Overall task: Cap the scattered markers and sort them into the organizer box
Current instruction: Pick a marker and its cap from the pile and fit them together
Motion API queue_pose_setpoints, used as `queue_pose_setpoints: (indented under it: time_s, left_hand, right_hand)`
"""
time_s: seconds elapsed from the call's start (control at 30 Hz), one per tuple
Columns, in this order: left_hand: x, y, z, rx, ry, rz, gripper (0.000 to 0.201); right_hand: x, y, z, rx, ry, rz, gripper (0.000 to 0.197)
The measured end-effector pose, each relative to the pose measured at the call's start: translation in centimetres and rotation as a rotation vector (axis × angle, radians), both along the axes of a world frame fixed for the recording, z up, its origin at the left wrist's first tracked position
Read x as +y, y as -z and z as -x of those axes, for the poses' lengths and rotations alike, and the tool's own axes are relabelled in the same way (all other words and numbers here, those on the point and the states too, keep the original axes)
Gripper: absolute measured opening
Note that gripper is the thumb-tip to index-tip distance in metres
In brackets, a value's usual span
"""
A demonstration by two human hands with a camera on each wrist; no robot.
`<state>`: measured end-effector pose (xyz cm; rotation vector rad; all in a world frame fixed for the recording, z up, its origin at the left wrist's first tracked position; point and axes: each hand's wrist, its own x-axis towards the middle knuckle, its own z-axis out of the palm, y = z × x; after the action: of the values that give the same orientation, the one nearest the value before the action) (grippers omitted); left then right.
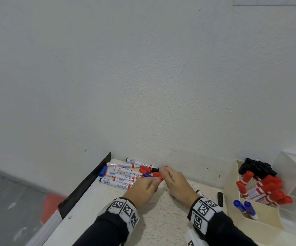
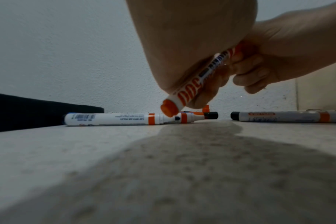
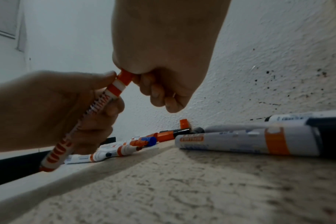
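My left hand grips the white barrel of a red marker, tilted with its red end down. My right hand curls round the red cap at the marker's upper end, and the two hands meet there. Behind them several loose markers and caps lie in a heap on the table by the wall. The cream organizer box stands at the right, holding black, red and blue capped markers in separate compartments.
A black-ended marker and a black cap lie on the speckled table between my right wrist and the box. A black strip edges the table's left side. The white wall rises right behind the heap.
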<state>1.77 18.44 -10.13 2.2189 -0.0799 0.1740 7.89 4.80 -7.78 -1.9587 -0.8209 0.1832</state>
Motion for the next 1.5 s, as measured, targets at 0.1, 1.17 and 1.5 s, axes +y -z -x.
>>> queue_pose_setpoints:
  time_s: [0.1,1.17,1.5]
  left_hand:
    - [0.0,-0.2,0.1,0.025,-0.085,0.034,0.04]
    - [-0.6,-1.0,0.8,0.288,-0.285,-0.619,0.022]
    - [0.3,-2.2,0.6,0.274,-0.266,-0.24,0.018]
  right_hand:
    - [-0.5,-0.1,0.1,-0.007,0.02,0.019,0.029]
    - [-18.3,-9.3,-1.0,-0.368,0.784,0.012,0.015]
    - [-17.3,-6.8,-1.3,-0.339,0.761,0.527,0.015]
